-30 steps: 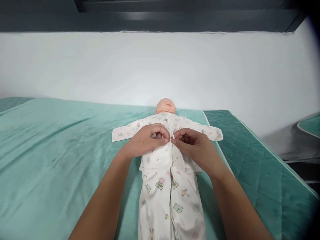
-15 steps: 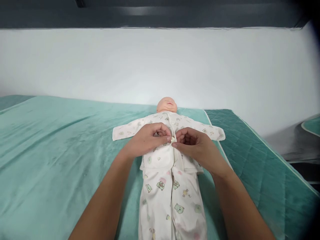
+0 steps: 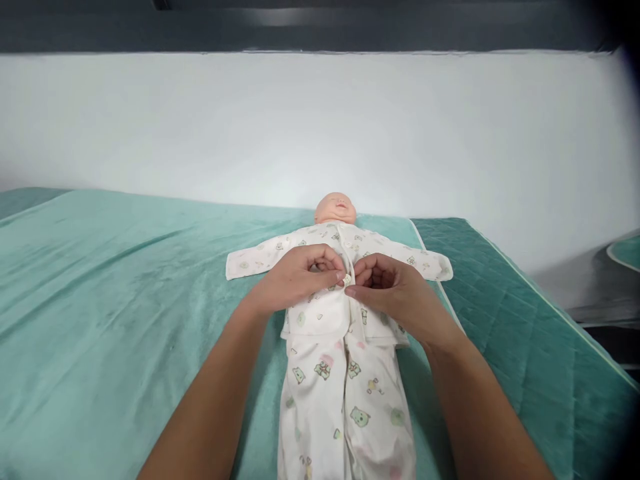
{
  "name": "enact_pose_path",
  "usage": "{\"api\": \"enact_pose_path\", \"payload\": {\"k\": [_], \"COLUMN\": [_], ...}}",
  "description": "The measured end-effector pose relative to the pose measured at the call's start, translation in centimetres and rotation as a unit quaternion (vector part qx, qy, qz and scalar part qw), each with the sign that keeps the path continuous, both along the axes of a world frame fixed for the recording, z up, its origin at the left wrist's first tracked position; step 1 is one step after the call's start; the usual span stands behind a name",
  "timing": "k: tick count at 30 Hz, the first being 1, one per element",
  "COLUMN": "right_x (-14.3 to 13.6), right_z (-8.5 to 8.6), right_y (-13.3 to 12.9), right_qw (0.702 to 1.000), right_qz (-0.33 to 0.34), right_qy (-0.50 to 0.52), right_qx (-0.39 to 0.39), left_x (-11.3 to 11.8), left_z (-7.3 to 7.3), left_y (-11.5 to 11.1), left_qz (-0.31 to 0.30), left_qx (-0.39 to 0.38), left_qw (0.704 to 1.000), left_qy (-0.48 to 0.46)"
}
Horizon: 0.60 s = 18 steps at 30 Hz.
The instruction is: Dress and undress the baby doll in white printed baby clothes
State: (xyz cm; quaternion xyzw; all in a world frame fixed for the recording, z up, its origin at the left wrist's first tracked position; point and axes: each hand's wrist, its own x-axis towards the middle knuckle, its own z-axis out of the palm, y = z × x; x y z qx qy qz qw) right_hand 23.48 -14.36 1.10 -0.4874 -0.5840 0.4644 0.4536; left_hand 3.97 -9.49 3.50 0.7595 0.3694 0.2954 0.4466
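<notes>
A baby doll (image 3: 335, 208) lies on its back, dressed in a white printed baby shirt (image 3: 320, 319) and matching trousers (image 3: 325, 407). The shirt's sleeves stretch out to both sides. At the middle of the shirt front, my left hand (image 3: 310, 277) pinches the edge beside a small pale button (image 3: 347, 280). Across from it, my right hand (image 3: 383, 283) holds the other side of the front opening between thumb and fingers. Below the hands the two front edges hang slightly apart. My fingers partly cover the button and the cloth around it.
A light green sheet (image 3: 125, 300) covers the bed under the doll. To the right lies a darker green quilted pad (image 3: 520, 333) with a pale edge. A white wall (image 3: 250, 127) rises behind the doll's head, with a dark beam (image 3: 320, 30) above.
Both hands keep their pinch on the shirt front, with only slight finger movement around the button. The whole view has shifted a little.
</notes>
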Motion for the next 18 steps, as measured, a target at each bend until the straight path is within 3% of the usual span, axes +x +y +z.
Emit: {"api": "enact_pose_path", "payload": {"k": [12,18], "right_x": [0.02,-0.38], "right_z": [0.0,-0.11], "right_y": [0.04,-0.03], "right_qw": [1.0,0.998], "right_qz": [0.018,0.004], "right_qy": [-0.002,-0.068], "right_qx": [-0.009,0.019], "left_x": [0.04,-0.08], "left_z": [-0.31,-0.6], "left_y": [0.24,0.51], "left_qz": [0.003,-0.014], "left_qx": [-0.003,-0.018], "left_qw": [1.0,1.0], "left_qy": [0.006,-0.012]}}
